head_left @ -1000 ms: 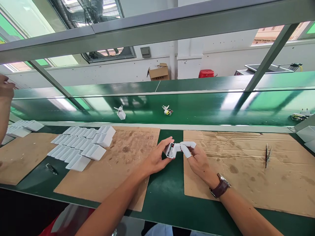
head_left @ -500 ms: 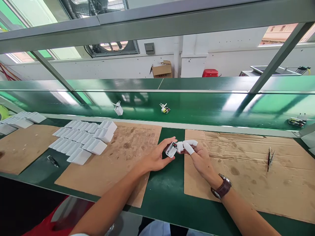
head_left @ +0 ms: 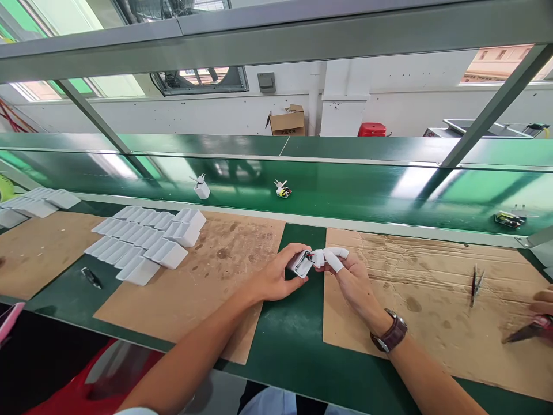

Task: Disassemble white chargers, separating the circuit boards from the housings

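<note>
My left hand (head_left: 279,276) is closed around a small white charger shell (head_left: 301,264) with dark parts showing inside it. My right hand (head_left: 349,276), with white finger cots on thumb and forefinger and a brown watch at the wrist, pinches the shell's right end. Both hands meet just above the green strip between two cardboard mats. Rows of empty white shells (head_left: 144,242) lie on the left cardboard mat (head_left: 194,288).
Tweezers (head_left: 476,282) lie on the right cardboard mat (head_left: 432,300). On the green conveyor belt (head_left: 345,190) sit a white plug piece (head_left: 201,187), a small circuit board (head_left: 282,190) and another board (head_left: 508,218). Another person's hand (head_left: 542,311) enters at the right edge, holding a tool.
The items on the belt have drifted left. Another person's hand with a tool has come in at the right edge; the arm at far left is gone. My hands stay on the shell.
</note>
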A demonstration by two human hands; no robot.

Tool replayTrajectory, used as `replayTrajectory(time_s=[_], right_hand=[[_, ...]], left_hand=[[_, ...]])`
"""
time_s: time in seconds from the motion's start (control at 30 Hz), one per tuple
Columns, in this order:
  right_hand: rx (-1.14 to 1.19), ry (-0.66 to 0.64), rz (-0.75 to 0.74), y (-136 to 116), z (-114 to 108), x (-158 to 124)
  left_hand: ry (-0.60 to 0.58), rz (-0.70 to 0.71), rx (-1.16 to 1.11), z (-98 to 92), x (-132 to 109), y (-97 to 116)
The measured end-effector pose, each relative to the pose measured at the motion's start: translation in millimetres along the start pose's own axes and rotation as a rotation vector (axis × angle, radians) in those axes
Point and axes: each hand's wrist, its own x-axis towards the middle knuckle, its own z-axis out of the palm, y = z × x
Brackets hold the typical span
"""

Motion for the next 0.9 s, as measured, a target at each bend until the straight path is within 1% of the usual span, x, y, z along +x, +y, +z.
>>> replayTrajectory(time_s=[0.07, 0.13, 0.17, 0.23, 0.33, 0.47, 0.53, 0.67, 0.8, 0.9], right_hand=[[-0.034, 0.06, -0.035, 1.2, -1.9, 0.4], [-0.049, 0.08, -0.091, 2.2, -4.0, 0.4], [-0.057, 0.06, -0.12, 2.8, -4.9, 0.0], [-0.104, -0.022, -0.165, 4.2, -5.4, -1.7], [-0.284, -0.113, -0.221, 7.9, -2.8, -5.0], [-0.486, -0.097, -0.329, 13.3, 2.1, -6.8], [-0.524, -0.086, -0.329, 15.0, 2.7, -6.8], [-0.523, -0.085, -0.267, 15.2, 1.4, -8.0], [-0.568, -0.068, -0.257, 9.1, 2.1, -10.4], [-0.586, -0.098, -0.212, 2.2, 2.2, -11.0]], left_hand=[[0.015, 0.009, 0.04, -0.1, 0.1, 0.3], [0.027, 0.033, 0.08, -1.0, 0.5, 0.8], [0.03, 0.047, 0.104, -1.7, 0.8, 1.2], [0.033, 0.077, 0.153, -3.3, 1.4, 2.3], [0.032, 0.106, 0.191, -4.6, 1.7, 4.2], [0.008, 0.093, 0.196, -3.9, 1.0, 8.6], [-0.008, 0.088, 0.19, -3.4, 0.6, 11.8], [-0.043, 0.097, 0.165, -4.9, 0.1, 15.4], [-0.077, 0.083, 0.15, -8.5, 0.3, 12.7], [-0.101, 0.069, 0.154, -9.6, 0.9, 9.8]])
